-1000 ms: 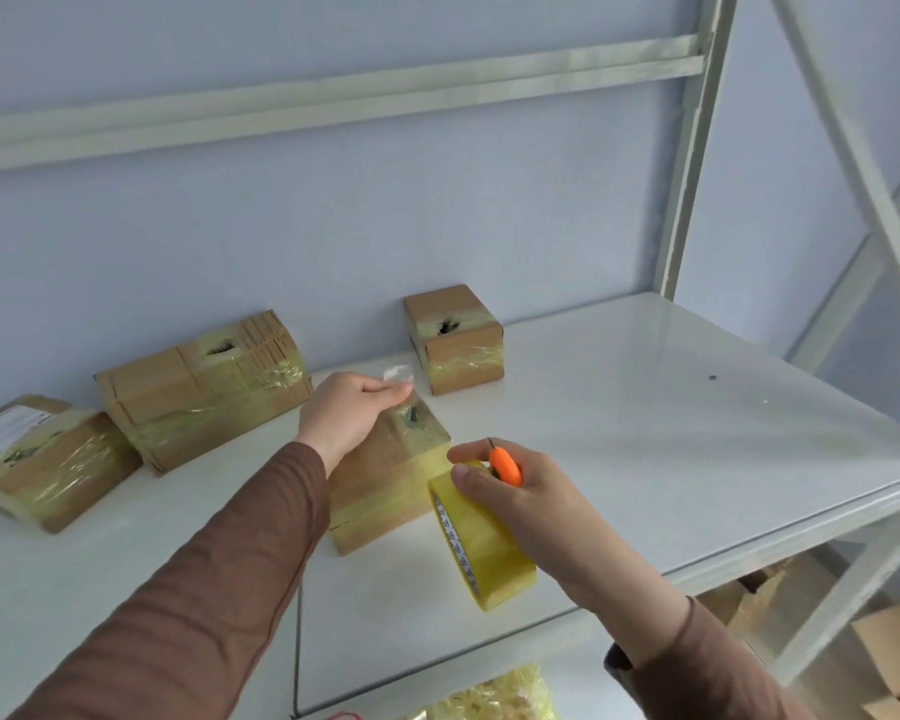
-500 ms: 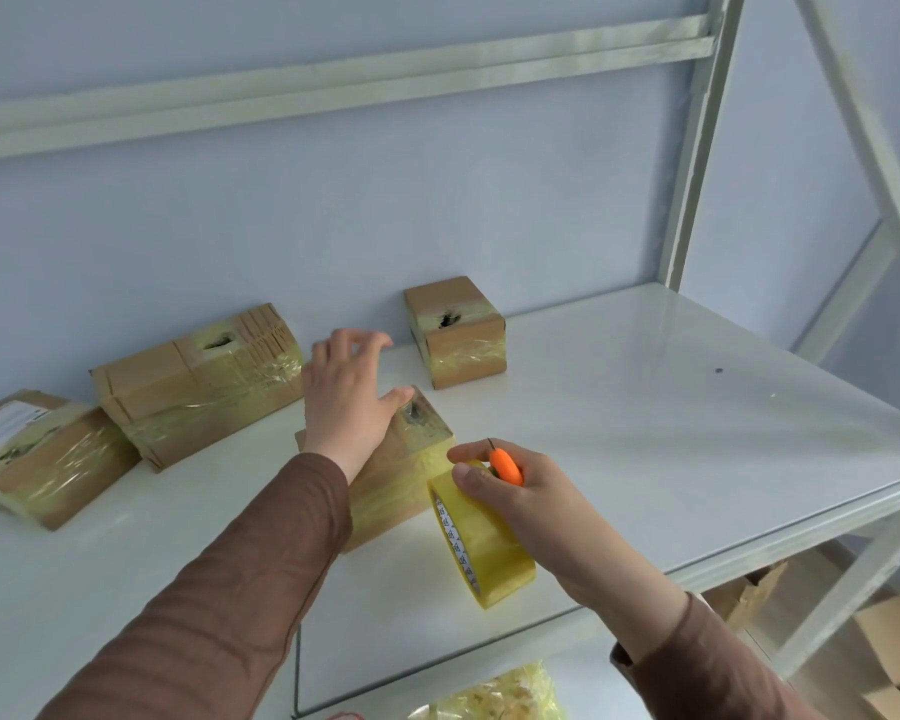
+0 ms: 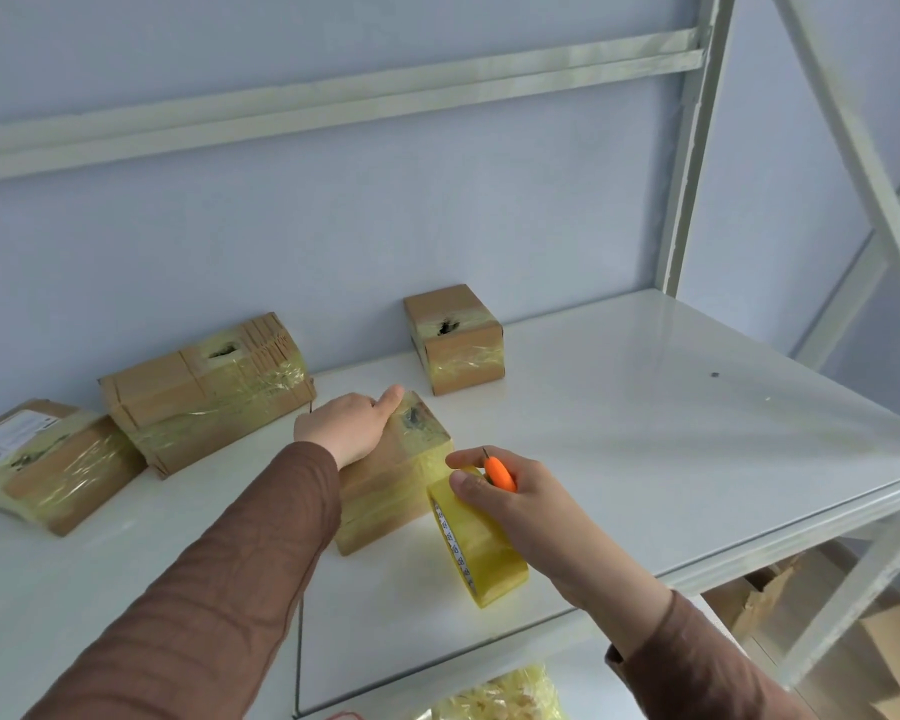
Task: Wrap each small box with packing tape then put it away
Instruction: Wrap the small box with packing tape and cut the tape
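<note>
Partly hidden, left hand grips box (fingers unseen behind).

A second ago the left hand pinched a loose scrap of clear tape above the far end of the tape-wrapped brown cardboard box lying between the hands. Half a second ago that hand was spread open over the box, fingers lifted and fanned. Now it lies down on the box's far left edge, fingers curled over the side away from the right hand and thumb laid along the top. The tape scrap no longer shows at its fingertips.
</note>
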